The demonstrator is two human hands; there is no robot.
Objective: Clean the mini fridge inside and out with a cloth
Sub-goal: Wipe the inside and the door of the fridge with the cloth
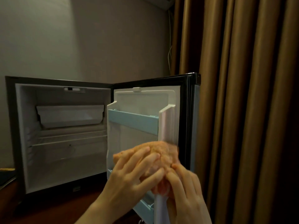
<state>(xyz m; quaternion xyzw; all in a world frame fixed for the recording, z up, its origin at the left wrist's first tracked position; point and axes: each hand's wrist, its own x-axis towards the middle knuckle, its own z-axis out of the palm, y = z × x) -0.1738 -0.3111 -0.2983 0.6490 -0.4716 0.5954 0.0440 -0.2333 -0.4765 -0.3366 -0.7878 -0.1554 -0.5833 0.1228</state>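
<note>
Nearest, the left grip (137, 173) lay open, fingers spread flat on an orange cloth (163, 151). The right grip (186, 194) pressed straight fingers on its lower part. The cloth sat against the mini fridge (64, 143) door's (145, 101) raised inner edge, beside a curtain (242, 94).

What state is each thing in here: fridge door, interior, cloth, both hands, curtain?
mini fridge door: swung wide open.
fridge interior: shelves bare, nothing stored in view.
cloth: bunched, pressed against the door's inner side.
left hand: fingers spread, pressing the cloth.
right hand: fingertips on the cloth; grip too blurred to tell.
curtain: drawn, hanging in folds.
</note>
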